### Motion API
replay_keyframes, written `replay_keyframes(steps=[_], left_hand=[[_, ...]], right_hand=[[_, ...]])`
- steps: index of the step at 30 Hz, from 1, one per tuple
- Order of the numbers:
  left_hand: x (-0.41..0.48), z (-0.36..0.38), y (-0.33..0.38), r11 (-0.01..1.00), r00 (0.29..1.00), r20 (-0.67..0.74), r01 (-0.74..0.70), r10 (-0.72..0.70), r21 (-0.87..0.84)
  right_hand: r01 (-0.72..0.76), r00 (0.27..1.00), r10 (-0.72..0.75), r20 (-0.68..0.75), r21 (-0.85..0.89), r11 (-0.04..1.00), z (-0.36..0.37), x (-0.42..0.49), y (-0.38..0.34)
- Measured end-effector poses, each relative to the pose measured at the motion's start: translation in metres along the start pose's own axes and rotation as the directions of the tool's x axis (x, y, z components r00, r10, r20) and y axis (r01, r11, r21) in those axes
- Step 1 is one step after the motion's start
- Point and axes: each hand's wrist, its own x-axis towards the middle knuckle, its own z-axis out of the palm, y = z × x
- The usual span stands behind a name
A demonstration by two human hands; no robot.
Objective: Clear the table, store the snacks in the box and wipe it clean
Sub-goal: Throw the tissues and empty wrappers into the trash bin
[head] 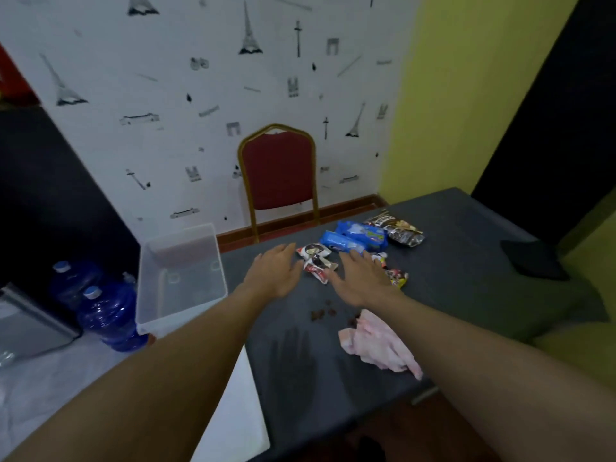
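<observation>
Your left hand and right hand reach out flat, fingers straight, holding nothing, above crinkly snack packets, two glossy blue, on the dark grey table. A clear rectangular plastic box stands beside its left edge.

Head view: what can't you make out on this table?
All in the head view:
Labels on the snacks: blurred, unreadable.
Some snacks: partly hidden by the right hand.
The crumbs: too small to identify.
The dark thing on the right of the table: blurred, unidentifiable.
</observation>
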Motion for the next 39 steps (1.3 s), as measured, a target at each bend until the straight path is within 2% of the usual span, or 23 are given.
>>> replay_keyframes(steps=[5,15,24,30,35,39], left_hand=[[0.027,0.012,0.044,0.999,0.999,0.010,-0.039,0.040,-0.021],[0.080,0.054,0.098,0.999,0.997,0.078,0.001,0.003,-0.048],[0.097,0.118,0.105,0.994,0.972,0.234,0.046,-0.023,-0.095],[0.093,0.153,0.096,0.987,0.945,0.319,0.114,-0.072,-0.116],[0.088,0.171,0.097,0.978,0.951,0.308,0.067,-0.003,-0.198],[0.076,0.188,0.098,0.981,0.960,0.260,-0.053,0.101,-0.188]], right_hand=[[-0.054,0.998,0.054,0.013,-0.022,0.998,-0.004,0.008,0.051],[-0.089,0.995,0.088,0.044,0.022,0.996,-0.012,0.034,0.142],[-0.046,0.980,0.040,0.196,0.024,0.999,0.021,0.055,0.186],[-0.016,0.970,-0.001,0.242,0.065,0.998,0.046,0.067,0.196],[0.010,0.975,-0.026,0.220,0.074,0.997,0.062,0.087,0.205],[0.040,0.978,-0.051,0.205,0.056,0.998,0.074,0.108,0.207]])
